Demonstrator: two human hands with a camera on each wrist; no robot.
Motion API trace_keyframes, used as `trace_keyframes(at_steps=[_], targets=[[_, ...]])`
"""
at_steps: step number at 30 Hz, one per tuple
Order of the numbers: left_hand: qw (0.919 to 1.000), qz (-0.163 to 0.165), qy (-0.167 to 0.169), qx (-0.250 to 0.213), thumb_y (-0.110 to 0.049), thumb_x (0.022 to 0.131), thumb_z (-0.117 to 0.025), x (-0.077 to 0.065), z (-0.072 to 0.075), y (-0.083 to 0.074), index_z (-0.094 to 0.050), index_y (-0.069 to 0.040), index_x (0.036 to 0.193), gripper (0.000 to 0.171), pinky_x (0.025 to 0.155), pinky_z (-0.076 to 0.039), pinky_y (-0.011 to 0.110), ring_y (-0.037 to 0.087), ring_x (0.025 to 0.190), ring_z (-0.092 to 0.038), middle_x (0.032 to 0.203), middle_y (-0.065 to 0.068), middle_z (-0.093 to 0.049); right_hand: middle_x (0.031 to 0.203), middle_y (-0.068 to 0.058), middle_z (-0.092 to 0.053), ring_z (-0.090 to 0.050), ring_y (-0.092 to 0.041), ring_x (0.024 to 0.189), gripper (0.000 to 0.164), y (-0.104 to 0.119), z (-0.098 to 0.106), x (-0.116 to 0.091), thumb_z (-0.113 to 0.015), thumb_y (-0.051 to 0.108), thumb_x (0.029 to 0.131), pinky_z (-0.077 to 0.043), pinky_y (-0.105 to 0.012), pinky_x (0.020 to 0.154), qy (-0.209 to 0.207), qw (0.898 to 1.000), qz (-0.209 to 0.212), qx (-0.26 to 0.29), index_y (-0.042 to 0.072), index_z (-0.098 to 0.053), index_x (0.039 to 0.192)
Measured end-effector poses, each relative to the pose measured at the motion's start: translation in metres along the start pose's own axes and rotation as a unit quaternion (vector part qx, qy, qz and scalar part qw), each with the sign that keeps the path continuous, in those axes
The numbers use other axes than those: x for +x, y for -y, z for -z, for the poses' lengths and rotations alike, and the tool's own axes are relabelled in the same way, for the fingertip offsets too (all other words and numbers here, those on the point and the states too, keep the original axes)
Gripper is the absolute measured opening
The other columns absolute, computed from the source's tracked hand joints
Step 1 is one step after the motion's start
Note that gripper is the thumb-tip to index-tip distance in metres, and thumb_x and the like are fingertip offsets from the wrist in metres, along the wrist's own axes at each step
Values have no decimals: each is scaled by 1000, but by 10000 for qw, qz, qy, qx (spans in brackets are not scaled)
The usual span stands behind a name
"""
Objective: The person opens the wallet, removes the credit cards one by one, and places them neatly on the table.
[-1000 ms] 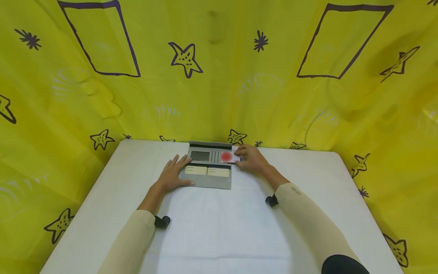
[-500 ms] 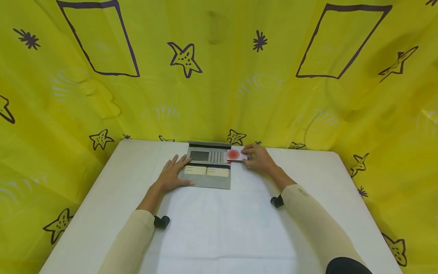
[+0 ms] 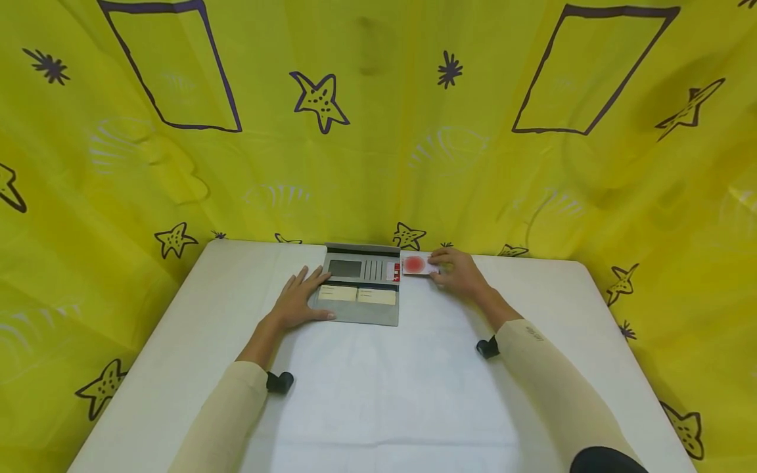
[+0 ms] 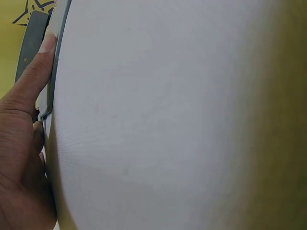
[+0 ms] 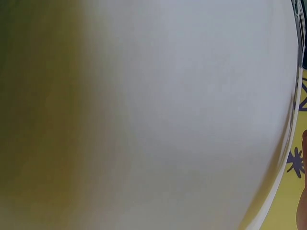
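The left hand (image 3: pixel 298 302) rests with fingers spread on the left edge of the unfolded grey wallet (image 3: pixel 355 315), while the right hand (image 3: pixel 458 272) pinches a red-spotted white card (image 3: pixel 416 265) just beside its right edge, visible only from the head, and the left wrist view alone reveals a small round stud (image 4: pixel 25 60) on a flap (image 4: pixel 33 36).

You wear long beige sleeves (image 3: pixel 221 420), the right one bearing small dark lettering (image 3: pixel 535 334), with a rounded black camera (image 3: pixel 280 382) at each cuff (image 3: pixel 251 374).
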State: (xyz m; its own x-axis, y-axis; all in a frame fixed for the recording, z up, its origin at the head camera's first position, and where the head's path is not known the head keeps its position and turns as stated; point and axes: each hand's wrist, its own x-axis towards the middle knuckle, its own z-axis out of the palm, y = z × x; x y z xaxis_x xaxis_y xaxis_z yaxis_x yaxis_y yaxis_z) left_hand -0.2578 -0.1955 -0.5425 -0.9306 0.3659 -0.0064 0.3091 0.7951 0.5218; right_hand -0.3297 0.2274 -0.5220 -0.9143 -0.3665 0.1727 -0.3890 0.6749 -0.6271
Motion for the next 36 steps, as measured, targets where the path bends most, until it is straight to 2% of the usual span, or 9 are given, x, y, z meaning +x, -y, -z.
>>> trace_keyframes(at_steps=[7, 13, 23, 36], targets=[[10000, -1, 6, -15, -51, 82, -86, -2, -1, 0, -37, -13, 165, 103, 127, 2, 59, 43, 159, -3, 173, 15, -21, 133, -16, -66, -57, -40, 131, 31, -6, 5, -5, -81, 9, 91, -42, -57, 115, -58, 9999, 75, 80, 0, -77, 121], [10000, 13, 48, -10, -51, 82, -86, -1, -3, 0, -36, -14, 165, 104, 127, 2, 58, 42, 160, -3, 173, 14, -21, 136, -17, -65, -55, -40, 134, 31, -9, 10, -12, -81, 7, 91, -40, -56, 117, -123, 9998, -40, 127, -1, -77, 121], [10000, -3, 25, 27, -50, 83, -86, -1, -4, 2, -37, -13, 165, 103, 127, 2, 59, 43, 159, -4, 173, 15, -21, 136, -20, -66, -56, -42, 133, 31, -19, 17, -15, -80, 5, 90, -39, -57, 117, -186, 9998, 87, -72, -3, -77, 120], [10000, 24, 23, 13, -50, 83, -87, 1, 1, -1, -37, -14, 165, 103, 127, 3, 57, 41, 160, -2, 174, 13, -20, 138, -19, -64, -53, -43, 135, 32, -28, 29, -16, -78, 10, 94, -38, -59, 117, -90, 9996, -175, -184, -1, -76, 124]])
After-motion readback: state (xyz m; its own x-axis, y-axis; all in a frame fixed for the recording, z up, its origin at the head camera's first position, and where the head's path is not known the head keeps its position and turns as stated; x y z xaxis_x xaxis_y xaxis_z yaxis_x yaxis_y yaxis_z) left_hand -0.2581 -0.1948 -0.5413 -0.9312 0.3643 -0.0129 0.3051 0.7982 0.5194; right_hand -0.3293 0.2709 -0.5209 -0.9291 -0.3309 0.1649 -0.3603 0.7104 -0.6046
